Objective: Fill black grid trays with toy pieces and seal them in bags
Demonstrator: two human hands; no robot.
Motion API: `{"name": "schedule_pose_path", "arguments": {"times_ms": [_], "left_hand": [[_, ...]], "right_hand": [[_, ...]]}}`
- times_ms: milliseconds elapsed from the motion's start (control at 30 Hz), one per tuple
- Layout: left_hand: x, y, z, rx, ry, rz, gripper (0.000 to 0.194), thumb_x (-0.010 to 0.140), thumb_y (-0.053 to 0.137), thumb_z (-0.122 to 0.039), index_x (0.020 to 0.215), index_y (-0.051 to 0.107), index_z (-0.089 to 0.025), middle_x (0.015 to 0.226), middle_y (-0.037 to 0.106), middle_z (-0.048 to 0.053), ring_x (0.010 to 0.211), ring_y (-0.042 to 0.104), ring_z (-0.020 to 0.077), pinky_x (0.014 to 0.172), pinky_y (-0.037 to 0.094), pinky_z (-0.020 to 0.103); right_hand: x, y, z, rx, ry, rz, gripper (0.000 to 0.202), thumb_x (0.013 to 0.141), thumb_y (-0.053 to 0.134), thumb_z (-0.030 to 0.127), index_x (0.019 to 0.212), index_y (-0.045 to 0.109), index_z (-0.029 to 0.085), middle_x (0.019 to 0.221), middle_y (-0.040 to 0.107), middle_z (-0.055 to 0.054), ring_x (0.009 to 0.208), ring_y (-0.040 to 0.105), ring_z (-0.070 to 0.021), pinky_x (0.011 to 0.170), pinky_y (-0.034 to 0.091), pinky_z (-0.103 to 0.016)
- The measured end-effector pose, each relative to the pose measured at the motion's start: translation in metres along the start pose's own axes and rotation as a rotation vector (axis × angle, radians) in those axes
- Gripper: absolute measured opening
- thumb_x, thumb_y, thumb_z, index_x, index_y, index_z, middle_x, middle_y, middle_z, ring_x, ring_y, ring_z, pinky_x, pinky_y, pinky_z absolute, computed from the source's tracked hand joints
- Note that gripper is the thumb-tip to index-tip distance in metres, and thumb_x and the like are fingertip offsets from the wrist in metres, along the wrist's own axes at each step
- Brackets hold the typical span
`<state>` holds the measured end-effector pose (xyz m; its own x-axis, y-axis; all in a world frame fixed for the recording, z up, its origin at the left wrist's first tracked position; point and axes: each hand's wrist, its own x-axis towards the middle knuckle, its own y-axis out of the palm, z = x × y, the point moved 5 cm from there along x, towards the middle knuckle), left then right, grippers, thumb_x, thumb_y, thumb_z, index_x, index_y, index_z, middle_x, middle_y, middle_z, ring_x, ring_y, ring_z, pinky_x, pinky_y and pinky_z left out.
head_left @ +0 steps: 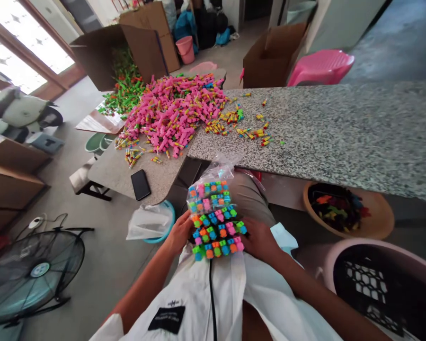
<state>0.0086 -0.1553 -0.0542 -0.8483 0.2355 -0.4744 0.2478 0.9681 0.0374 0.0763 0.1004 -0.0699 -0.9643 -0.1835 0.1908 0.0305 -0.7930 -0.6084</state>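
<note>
On my lap lies a stack of small coloured plastic toys (218,232), set in several rows of blue, green, orange and pink. A clear plastic bag (223,166) covers the far rows, and its loose end spreads toward the table edge. My left hand (180,232) grips the stack's left side, its fingertips partly hidden by the toys. On the opposite side my right hand (259,239) is closed against the near rows, with its fingers in shadow.
A pile of pink toy pieces (170,111) and yellow-red pieces (257,133) lies on the granite table (341,137), near a phone (140,184). A fan (39,270) stands left; a blue basin (167,222), a tan basin (376,222) and a pink basket (335,255) flank me.
</note>
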Motion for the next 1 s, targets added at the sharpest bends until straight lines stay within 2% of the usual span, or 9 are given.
{"name": "schedule_pose_path", "arguments": {"times_ms": [100,200,333,400,467,567,700,833,1000], "left_hand": [[0.002,0.003,0.006,0.002,-0.058,0.020,0.057,0.086,0.076,-0.060,0.124,0.072,-0.018,0.102,0.078,0.008,0.090,0.074,0.0226,0.077,0.059,0.032],[0.001,-0.003,0.000,0.123,0.021,-0.036,0.054,0.091,0.072,-0.056,0.130,0.068,-0.019,0.111,0.076,0.009,0.094,0.073,0.0215,0.081,0.059,0.032],[-0.017,-0.010,-0.036,0.432,0.428,-0.265,0.032,0.100,0.064,-0.037,0.128,0.066,-0.022,0.121,0.072,0.010,0.108,0.070,0.0205,0.091,0.059,0.034],[-0.029,-0.002,-0.056,0.593,0.670,-0.259,0.025,0.099,0.065,-0.027,0.124,0.065,-0.022,0.123,0.069,0.010,0.112,0.068,0.0201,0.094,0.058,0.035],[-0.035,0.011,-0.068,0.732,0.815,-0.189,0.026,0.097,0.066,-0.019,0.123,0.064,-0.022,0.122,0.069,0.010,0.112,0.068,0.0194,0.096,0.058,0.034],[-0.033,0.025,-0.073,0.865,0.878,-0.109,0.031,0.095,0.068,-0.016,0.125,0.063,-0.022,0.119,0.070,0.009,0.111,0.068,0.0189,0.098,0.057,0.034],[-0.028,0.033,-0.074,0.933,0.929,-0.099,0.032,0.095,0.071,-0.017,0.125,0.062,-0.022,0.116,0.072,0.009,0.106,0.069,0.0189,0.094,0.058,0.032],[-0.026,0.030,-0.074,0.902,0.908,-0.094,0.025,0.098,0.067,-0.016,0.122,0.064,-0.022,0.110,0.074,0.007,0.101,0.071,0.0172,0.090,0.059,0.030],[-0.022,0.020,-0.075,0.899,0.908,-0.129,0.016,0.099,0.066,-0.015,0.113,0.067,-0.023,0.099,0.074,0.003,0.089,0.070,0.0144,0.081,0.056,0.027]], "right_hand": [[0.011,-0.004,-0.004,0.074,0.095,0.001,0.013,0.098,0.057,0.027,0.099,0.067,0.020,0.095,0.073,-0.008,0.087,0.071,-0.0243,0.075,0.055,-0.035],[0.022,-0.012,-0.010,0.190,0.181,0.052,0.025,0.100,0.057,0.032,0.120,0.067,0.021,0.109,0.076,-0.008,0.099,0.072,-0.0251,0.087,0.058,-0.039],[0.033,-0.029,-0.023,0.309,0.235,0.013,0.041,0.101,0.062,0.038,0.139,0.061,0.024,0.125,0.074,-0.009,0.108,0.073,-0.0255,0.093,0.060,-0.042],[0.039,-0.038,-0.028,0.321,0.222,-0.027,0.043,0.101,0.063,0.039,0.142,0.060,0.026,0.125,0.074,-0.008,0.103,0.074,-0.0246,0.089,0.061,-0.041],[0.045,-0.046,-0.028,0.304,0.167,-0.055,0.041,0.103,0.061,0.038,0.142,0.062,0.028,0.126,0.074,-0.007,0.099,0.074,-0.0230,0.086,0.061,-0.039],[0.052,-0.053,-0.023,0.252,0.062,-0.087,0.026,0.104,0.060,0.035,0.127,0.070,0.028,0.118,0.075,-0.005,0.099,0.072,-0.0219,0.088,0.059,-0.037],[0.050,-0.053,-0.015,0.206,0.015,-0.189,0.014,0.104,0.060,0.031,0.105,0.072,0.024,0.103,0.075,-0.003,0.093,0.071,-0.0199,0.085,0.057,-0.034],[0.038,-0.050,-0.004,0.133,0.038,-0.358,0.009,0.102,0.062,0.026,0.103,0.071,0.023,0.096,0.075,-0.001,0.084,0.070,-0.0176,0.079,0.055,-0.031],[0.033,-0.047,0.014,0.067,-0.008,-0.448,0.006,0.101,0.063,0.020,0.102,0.069,0.022,0.090,0.072,-0.001,0.080,0.068,-0.0162,0.077,0.055,-0.030]]}}
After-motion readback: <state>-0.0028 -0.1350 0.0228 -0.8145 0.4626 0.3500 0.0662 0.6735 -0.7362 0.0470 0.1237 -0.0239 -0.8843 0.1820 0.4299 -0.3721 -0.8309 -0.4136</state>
